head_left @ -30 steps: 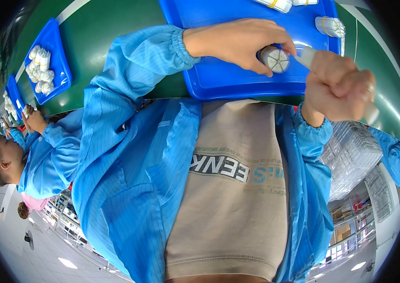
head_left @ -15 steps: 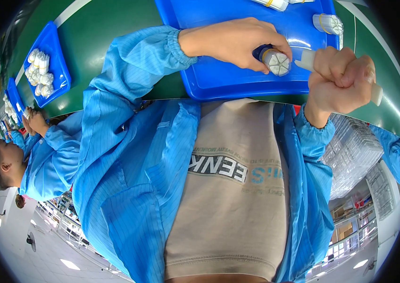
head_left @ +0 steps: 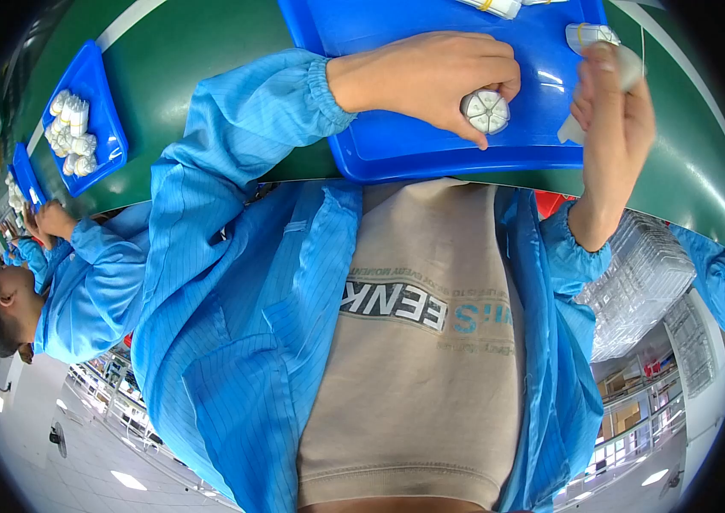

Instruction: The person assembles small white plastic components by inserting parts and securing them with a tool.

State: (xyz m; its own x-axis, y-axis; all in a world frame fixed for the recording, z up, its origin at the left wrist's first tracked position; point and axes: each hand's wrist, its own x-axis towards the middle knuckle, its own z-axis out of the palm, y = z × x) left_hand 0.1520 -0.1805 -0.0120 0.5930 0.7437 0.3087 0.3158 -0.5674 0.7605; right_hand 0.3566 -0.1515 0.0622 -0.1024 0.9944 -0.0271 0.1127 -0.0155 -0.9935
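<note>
My left hand (head_left: 431, 79) reaches over the blue tray (head_left: 388, 158) and is closed round an upright bundle (head_left: 486, 112) of white sticks, whose round end shows wedge-shaped segments. My right hand (head_left: 615, 128) is raised at the tray's right side, its fingers pinched and smeared by motion. A translucent whitish piece (head_left: 632, 68) shows beyond its fingertips, and a pale end sticks out by the palm; its kind is unclear. Just behind those fingertips, a similar bundle with a yellow band (head_left: 585, 36) lies at the tray's far right corner.
More banded white sticks (head_left: 495, 8) lie at the tray's far edge. On the green table (head_left: 200, 43) to the left stands a smaller blue tray (head_left: 110, 141) with several white bundles. A co-worker in blue (head_left: 89, 299) works there. Stacked clear plastic trays (head_left: 636, 278) stand at the right.
My right hand has moved up and away from the bundle, turning from a fist into a pinch. The bundle in my left hand has shifted slightly left and now stands more upright.
</note>
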